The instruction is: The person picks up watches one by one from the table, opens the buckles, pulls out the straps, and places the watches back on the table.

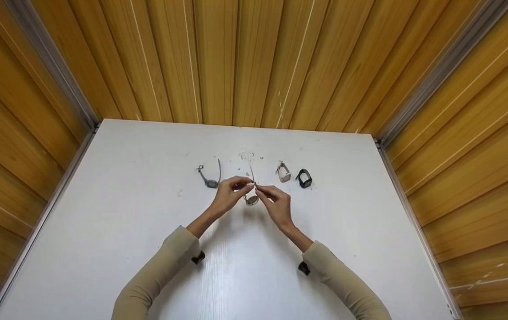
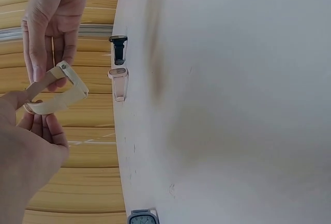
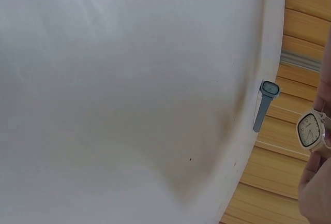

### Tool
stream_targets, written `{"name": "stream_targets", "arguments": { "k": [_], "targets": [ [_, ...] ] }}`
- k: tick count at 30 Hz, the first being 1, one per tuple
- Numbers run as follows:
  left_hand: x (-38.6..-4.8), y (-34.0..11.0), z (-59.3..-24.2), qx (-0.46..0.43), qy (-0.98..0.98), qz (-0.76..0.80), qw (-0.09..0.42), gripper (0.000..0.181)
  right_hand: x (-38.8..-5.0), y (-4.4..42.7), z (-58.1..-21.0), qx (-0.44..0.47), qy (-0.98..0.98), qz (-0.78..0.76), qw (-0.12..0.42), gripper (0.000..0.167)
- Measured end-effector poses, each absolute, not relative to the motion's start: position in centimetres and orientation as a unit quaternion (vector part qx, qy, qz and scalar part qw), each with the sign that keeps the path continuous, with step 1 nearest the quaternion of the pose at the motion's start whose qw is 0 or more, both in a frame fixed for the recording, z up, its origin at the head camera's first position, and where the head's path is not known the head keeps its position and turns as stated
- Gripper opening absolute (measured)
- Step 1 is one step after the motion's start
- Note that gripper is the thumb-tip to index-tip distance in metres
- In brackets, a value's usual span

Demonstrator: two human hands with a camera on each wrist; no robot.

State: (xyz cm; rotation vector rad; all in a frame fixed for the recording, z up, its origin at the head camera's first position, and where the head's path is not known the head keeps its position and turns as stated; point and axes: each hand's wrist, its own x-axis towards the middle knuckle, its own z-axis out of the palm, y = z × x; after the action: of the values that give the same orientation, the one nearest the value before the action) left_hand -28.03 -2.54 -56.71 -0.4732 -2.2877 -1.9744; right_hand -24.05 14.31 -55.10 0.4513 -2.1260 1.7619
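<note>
A cream wristwatch (image 1: 251, 201) hangs between the two hands above the white table, its strap bent into a loop. The left hand (image 1: 228, 196) pinches the strap from the left side. On the other side, the right hand (image 1: 278, 205) grips the strap with thumb and fingers. Seen from the left wrist, the looped strap (image 2: 59, 102) lies between the left hand (image 2: 28, 154) and the right hand (image 2: 56, 27). The right wrist view has the dial (image 3: 310, 130) facing the camera, with part of the strap hidden by the fingers or cut off by the frame.
On the white table (image 1: 116, 213), a grey-blue watch (image 1: 211, 183) lies unfastened left of the hands. A pink watch (image 1: 284, 173) and a black watch (image 1: 305, 178) stand to the right. Small dark marks dot the tabletop. Wood-patterned walls (image 1: 258, 66) enclose the far side and both flanks.
</note>
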Motion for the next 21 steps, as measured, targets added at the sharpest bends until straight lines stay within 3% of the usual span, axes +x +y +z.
{"name": "stream_targets", "arguments": {
  "k": [14,21],
  "targets": [
    [-28.05,-3.29,-56.43,-0.174,-0.754,-0.633,0.011,0.018,-23.92,14.25,-55.43,0.166,-0.745,0.620,0.180,0.016],
    [-28.05,-3.25,-56.65,-0.172,-0.762,-0.624,0.019,0.019,-23.91,14.23,-55.43,0.168,-0.751,0.616,0.168,0.016]
  ]
}}
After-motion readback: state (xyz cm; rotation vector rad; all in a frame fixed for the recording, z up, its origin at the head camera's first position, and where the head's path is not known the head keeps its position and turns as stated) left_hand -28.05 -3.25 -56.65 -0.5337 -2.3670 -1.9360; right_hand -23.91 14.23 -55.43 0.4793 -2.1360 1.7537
